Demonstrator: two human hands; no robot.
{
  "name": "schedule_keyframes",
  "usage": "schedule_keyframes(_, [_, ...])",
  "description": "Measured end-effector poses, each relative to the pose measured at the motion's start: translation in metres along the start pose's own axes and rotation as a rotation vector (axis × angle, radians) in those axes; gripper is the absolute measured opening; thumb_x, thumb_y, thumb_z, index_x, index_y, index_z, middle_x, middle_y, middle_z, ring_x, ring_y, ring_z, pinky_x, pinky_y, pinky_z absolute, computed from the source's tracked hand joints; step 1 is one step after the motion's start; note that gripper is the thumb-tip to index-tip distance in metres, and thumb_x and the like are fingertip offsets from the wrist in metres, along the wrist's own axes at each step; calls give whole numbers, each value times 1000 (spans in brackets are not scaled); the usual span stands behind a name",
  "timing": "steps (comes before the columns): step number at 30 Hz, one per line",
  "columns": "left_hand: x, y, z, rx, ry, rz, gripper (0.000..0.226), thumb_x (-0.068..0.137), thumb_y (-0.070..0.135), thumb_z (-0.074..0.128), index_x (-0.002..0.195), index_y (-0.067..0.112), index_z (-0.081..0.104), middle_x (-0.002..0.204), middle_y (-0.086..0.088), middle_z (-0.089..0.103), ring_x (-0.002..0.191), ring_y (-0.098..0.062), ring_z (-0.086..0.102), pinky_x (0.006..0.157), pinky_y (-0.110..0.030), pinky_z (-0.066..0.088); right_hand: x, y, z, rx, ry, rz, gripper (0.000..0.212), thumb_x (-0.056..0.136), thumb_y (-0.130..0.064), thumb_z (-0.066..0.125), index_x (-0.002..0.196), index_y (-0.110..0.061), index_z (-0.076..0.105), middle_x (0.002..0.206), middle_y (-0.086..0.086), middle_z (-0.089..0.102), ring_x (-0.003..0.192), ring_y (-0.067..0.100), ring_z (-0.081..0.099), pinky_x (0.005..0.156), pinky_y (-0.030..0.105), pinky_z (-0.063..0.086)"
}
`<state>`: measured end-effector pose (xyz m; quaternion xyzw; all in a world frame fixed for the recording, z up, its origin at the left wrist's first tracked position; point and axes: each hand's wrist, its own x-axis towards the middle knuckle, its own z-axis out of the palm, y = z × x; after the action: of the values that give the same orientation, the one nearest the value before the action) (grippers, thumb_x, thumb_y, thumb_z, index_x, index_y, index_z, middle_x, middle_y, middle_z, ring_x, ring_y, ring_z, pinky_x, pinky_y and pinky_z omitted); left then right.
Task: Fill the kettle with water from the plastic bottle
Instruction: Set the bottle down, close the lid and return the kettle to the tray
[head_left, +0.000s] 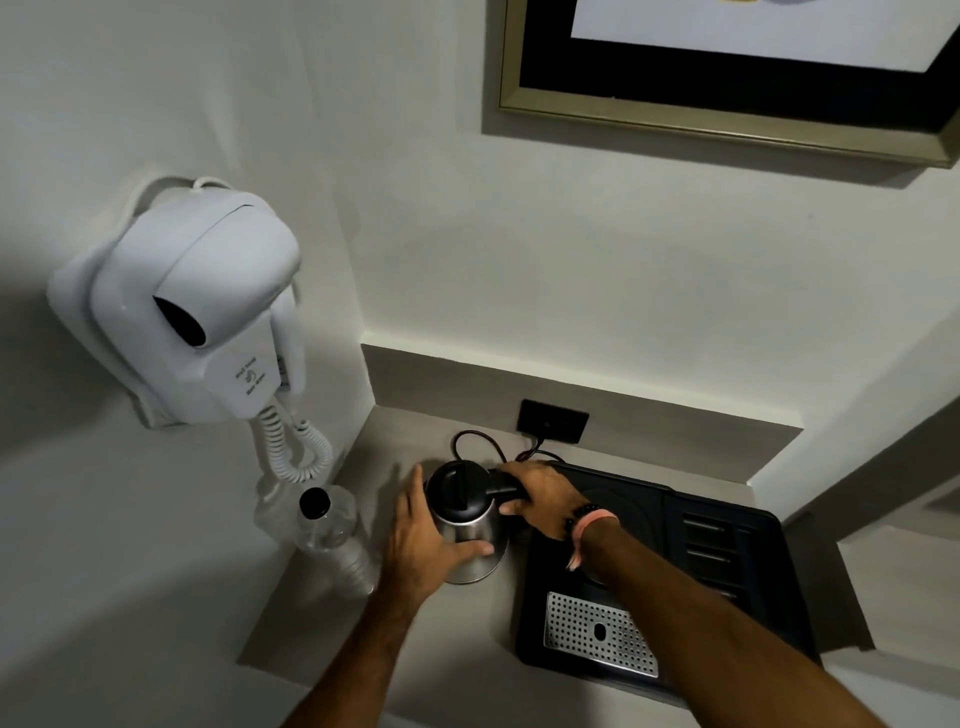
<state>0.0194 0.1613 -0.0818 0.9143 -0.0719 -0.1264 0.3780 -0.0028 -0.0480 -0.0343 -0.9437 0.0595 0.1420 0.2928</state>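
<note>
A steel kettle (470, 527) with a black lid stands upright on the grey counter (467, 618), its lid down. My right hand (543, 499) is wrapped around its black handle. My left hand (423, 535) presses flat against the kettle's left side, thumb across the front. A clear plastic bottle (332, 535) with a black cap stands upright just left of my left hand, near the wall; neither hand touches it.
A black tray (727, 561) with a perforated metal drip plate (597, 631) lies right of the kettle. The kettle's cord (470, 439) runs to a black socket (553, 421) at the back. A white wall hair dryer (202, 312) with coiled cord hangs on the left.
</note>
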Motion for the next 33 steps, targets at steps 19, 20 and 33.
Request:
schedule_keyframes(19, [2, 64, 5, -98, 108, 194, 118, 31, 67, 83, 137, 47, 33, 120, 9, 36, 108, -22, 56, 77, -31, 50, -42, 16, -60, 99, 185, -42, 39, 87, -17, 74, 124, -22, 61, 118, 5, 68, 109, 24, 62, 95, 37, 48])
schedule_keyframes(20, [1, 74, 8, -101, 104, 216, 115, 31, 66, 83, 134, 48, 35, 118, 12, 35, 107, -20, 56, 77, -30, 48, -51, 20, -68, 99, 195, -30, 39, 88, -16, 73, 124, -21, 61, 117, 5, 68, 108, 24, 62, 94, 39, 49])
schedule_keyframes(33, [-22, 159, 99, -40, -142, 311, 130, 28, 74, 82, 142, 46, 26, 136, 0, 33, 119, -27, 53, 94, -42, 52, -144, 106, -100, 114, 372, 212, 35, 85, -14, 75, 118, -21, 66, 108, 6, 73, 102, 26, 65, 85, 31, 47])
